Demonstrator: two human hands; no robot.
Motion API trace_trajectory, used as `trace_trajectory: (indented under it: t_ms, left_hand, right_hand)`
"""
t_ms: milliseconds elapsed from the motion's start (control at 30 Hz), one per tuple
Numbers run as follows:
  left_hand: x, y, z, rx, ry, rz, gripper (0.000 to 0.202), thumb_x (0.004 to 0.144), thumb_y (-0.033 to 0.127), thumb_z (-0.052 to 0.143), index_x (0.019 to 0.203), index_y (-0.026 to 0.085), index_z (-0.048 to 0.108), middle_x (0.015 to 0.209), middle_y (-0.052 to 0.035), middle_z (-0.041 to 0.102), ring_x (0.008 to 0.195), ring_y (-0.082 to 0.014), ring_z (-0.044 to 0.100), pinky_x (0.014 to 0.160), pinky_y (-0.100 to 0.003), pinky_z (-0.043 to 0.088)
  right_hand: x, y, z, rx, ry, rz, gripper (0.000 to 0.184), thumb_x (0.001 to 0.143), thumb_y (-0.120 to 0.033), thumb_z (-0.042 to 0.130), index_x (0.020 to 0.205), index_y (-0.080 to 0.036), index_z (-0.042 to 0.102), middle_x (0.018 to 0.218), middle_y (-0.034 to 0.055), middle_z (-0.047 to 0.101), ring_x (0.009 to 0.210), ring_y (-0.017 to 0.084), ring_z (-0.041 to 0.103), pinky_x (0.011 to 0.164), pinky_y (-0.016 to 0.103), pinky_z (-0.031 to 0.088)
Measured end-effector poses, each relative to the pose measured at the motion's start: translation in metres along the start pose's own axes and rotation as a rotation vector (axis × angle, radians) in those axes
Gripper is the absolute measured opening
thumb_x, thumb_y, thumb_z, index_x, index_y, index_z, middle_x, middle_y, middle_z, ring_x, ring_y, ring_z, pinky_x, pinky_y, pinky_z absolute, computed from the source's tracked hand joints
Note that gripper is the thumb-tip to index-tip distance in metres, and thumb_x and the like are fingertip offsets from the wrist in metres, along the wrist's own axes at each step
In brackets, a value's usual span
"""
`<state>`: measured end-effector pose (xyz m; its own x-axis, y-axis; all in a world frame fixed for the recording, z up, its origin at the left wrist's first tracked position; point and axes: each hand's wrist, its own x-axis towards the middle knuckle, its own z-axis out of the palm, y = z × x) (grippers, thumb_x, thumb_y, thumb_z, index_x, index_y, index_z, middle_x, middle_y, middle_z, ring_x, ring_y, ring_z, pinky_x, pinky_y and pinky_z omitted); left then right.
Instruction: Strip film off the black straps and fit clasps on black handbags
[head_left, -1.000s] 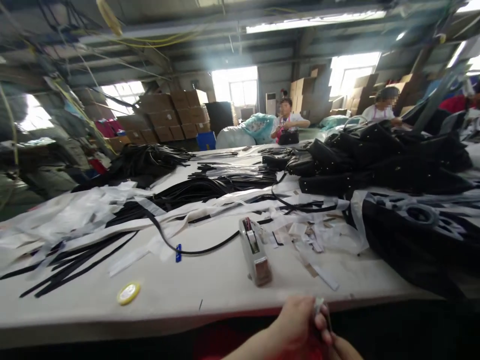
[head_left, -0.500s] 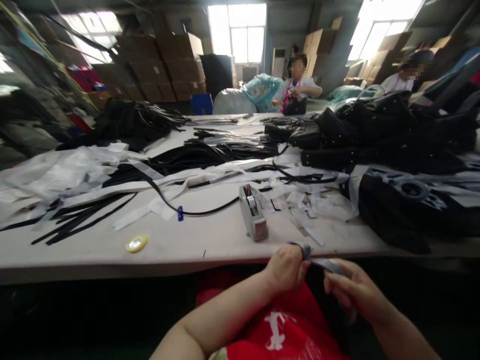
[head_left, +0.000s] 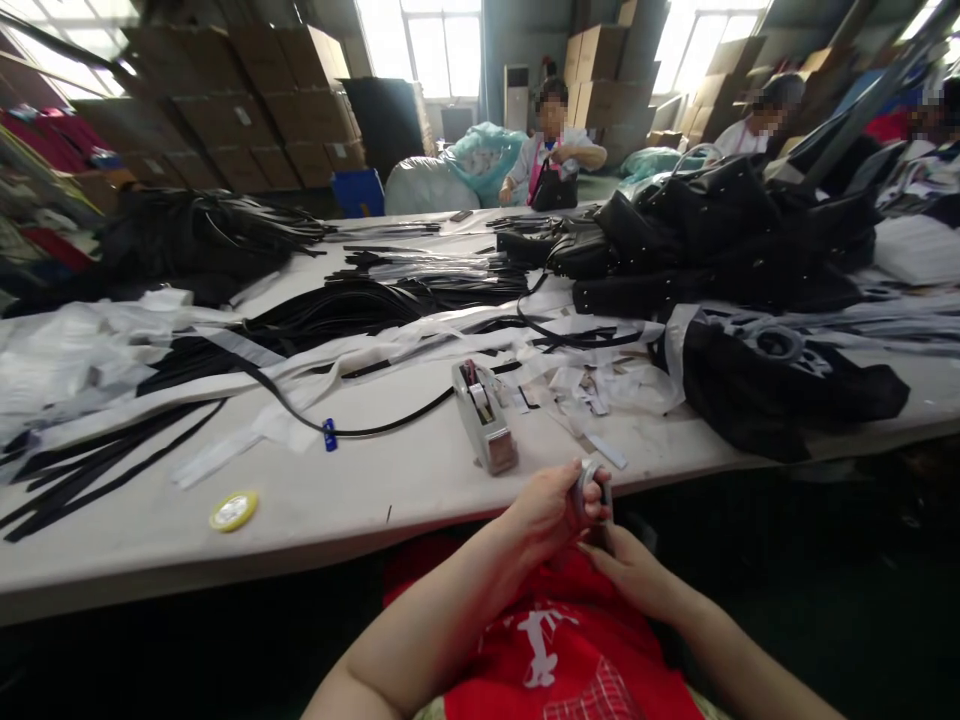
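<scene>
A coil of narrow grey strip (head_left: pixel 582 488) wraps around the fingers of my left hand (head_left: pixel 551 505), which is closed on it just off the table's front edge. Below and to the right, my right hand (head_left: pixel 634 570) pinches the strip where it runs down from the coil; its fingertips are partly hidden. Both hands are close together in front of a red apron (head_left: pixel 555 650). Nearest to them on the table (head_left: pixel 315 535) stands a grey tape dispenser (head_left: pixel 486 420). A short pale strip (head_left: pixel 606 450) lies just beyond my left hand.
On the table are a yellow tape roll (head_left: pixel 234 511), a small blue clip-like piece (head_left: pixel 329 434) by a black strap (head_left: pixel 397 430), bundles of black straps (head_left: pixel 337 310) and white scraps (head_left: pixel 82 360). Black bags (head_left: pixel 697 240) pile up at right. A co-worker (head_left: pixel 551 150) sits across the table.
My right hand has come in from the right to just under my left hand, bringing the strip along. My left hand has turned so the coil faces up. The view has swung right.
</scene>
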<state>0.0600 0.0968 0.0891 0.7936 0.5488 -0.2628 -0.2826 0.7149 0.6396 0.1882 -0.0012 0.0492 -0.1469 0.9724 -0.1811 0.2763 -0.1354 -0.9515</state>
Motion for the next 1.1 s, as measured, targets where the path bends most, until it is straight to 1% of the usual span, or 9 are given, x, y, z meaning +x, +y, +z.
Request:
trace_trajectory:
  t_ms: [167,267,467,600,733,800,933,1000,1100]
  left_hand:
    - [0.005,-0.016,-0.013,0.961,0.188,0.474,0.043,0.093,0.054,0.038,0.089,0.016,0.057,0.077,-0.0061,0.056,0.07,-0.0187,0.053,0.071,-0.034,0.045]
    - [-0.001,-0.018,-0.017,1.419,0.074,0.552,0.037,0.094,0.045,0.035,0.08,0.017,0.056,0.073,-0.0066,0.055,0.068,-0.02,0.051,0.071,-0.035,0.042]
    - [-0.007,-0.004,0.002,0.961,-0.063,0.071,0.059,0.094,0.057,0.027,0.062,0.018,0.058,0.045,0.0012,0.043,0.041,-0.0113,0.037,0.047,-0.026,0.03]
    - [-0.006,0.007,0.011,0.396,-0.063,-0.2,0.061,0.088,0.068,0.038,0.072,0.015,0.062,0.036,0.0098,0.027,0.031,-0.0071,0.023,0.042,-0.023,0.032]
    - [0.008,0.019,0.01,0.127,-0.003,-0.045,0.053,0.087,0.063,0.049,0.086,0.012,0.063,0.049,0.0082,0.037,0.04,-0.0068,0.037,0.058,-0.025,0.045]
    - [0.015,0.02,0.005,0.295,0.074,0.191,0.049,0.09,0.059,0.045,0.096,0.014,0.061,0.064,0.0016,0.051,0.056,-0.0121,0.052,0.068,-0.029,0.049]
    - [0.016,0.008,-0.011,1.254,0.182,0.568,0.037,0.093,0.048,0.041,0.086,0.016,0.058,0.083,-0.0111,0.062,0.08,-0.0237,0.059,0.081,-0.039,0.047]
    - [0.01,0.002,-0.014,1.588,0.081,0.551,0.035,0.091,0.047,0.042,0.08,0.017,0.058,0.078,-0.0116,0.062,0.076,-0.0252,0.059,0.076,-0.038,0.045]
    - [0.001,0.001,-0.008,1.629,-0.042,0.351,0.046,0.093,0.05,0.036,0.065,0.019,0.056,0.061,-0.0058,0.058,0.058,-0.0196,0.054,0.06,-0.031,0.039]
  right_hand:
    - [-0.017,-0.017,-0.012,0.168,-0.256,0.079,0.04,0.092,-0.051,0.052,0.087,-0.014,0.066,0.056,-0.0013,0.053,0.05,0.01,0.045,0.053,0.024,0.041]
    - [-0.023,-0.028,-0.053,0.216,-0.13,0.118,0.041,0.087,-0.053,0.057,0.08,-0.014,0.063,0.052,-0.002,0.052,0.038,0.007,0.037,0.039,0.02,0.028]
    - [-0.013,-0.021,-0.094,-0.443,0.288,-0.069,0.034,0.081,-0.039,0.066,0.106,-0.017,0.065,0.101,0.0109,0.068,0.095,0.025,0.063,0.087,0.036,0.05]
    - [-0.012,-0.009,-0.067,-0.358,0.139,-0.145,0.043,0.087,-0.035,0.058,0.127,-0.018,0.056,0.12,0.0119,0.063,0.107,0.026,0.06,0.096,0.038,0.047]
    - [-0.01,0.0,-0.026,-0.134,0.029,0.001,0.035,0.094,-0.043,0.049,0.112,-0.018,0.065,0.105,0.0081,0.069,0.098,0.024,0.063,0.09,0.035,0.049]
    - [-0.013,-0.002,-0.015,-0.015,-0.168,0.067,0.035,0.095,-0.044,0.047,0.106,-0.018,0.069,0.089,0.0052,0.069,0.085,0.019,0.063,0.081,0.031,0.05]
    - [-0.024,-0.014,-0.033,0.312,-0.35,0.098,0.039,0.091,-0.048,0.055,0.1,-0.013,0.07,0.068,0.002,0.061,0.054,0.009,0.05,0.051,0.02,0.04]
    - [-0.026,-0.017,-0.055,0.384,-0.217,0.097,0.043,0.087,-0.052,0.059,0.093,-0.011,0.069,0.069,0.0036,0.063,0.047,0.007,0.046,0.044,0.019,0.034]
    - [-0.022,-0.011,-0.083,0.145,-0.029,0.091,0.042,0.084,-0.053,0.062,0.088,-0.012,0.068,0.073,0.0054,0.065,0.055,0.011,0.053,0.051,0.022,0.041]
